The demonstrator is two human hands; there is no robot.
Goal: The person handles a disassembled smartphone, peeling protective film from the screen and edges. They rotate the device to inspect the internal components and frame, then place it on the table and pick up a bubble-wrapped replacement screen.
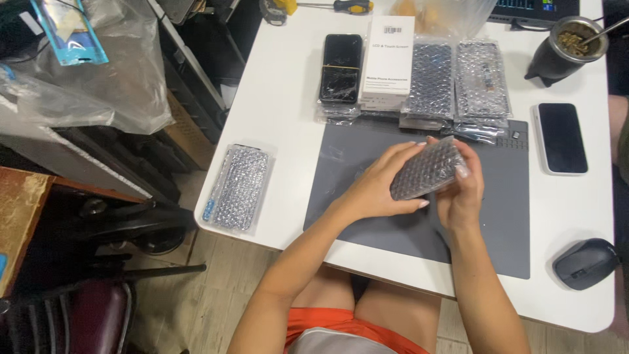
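Observation:
Both my hands hold one small flat packet wrapped in bubble wrap (427,169) above the grey work mat (498,229). My left hand (377,185) grips its left and lower side, thumb underneath. My right hand (464,193) clasps its right end, fingers curled over the top. The packet is tilted, its right end higher.
A bubble-wrapped packet (237,187) lies at the white table's (275,98) left edge. At the back sit black phones (341,67), a white box (387,62) and several more wrapped packets (483,82). A white-edged phone (561,138), a cup with a straw (565,47) and a dark mouse (584,262) are at right.

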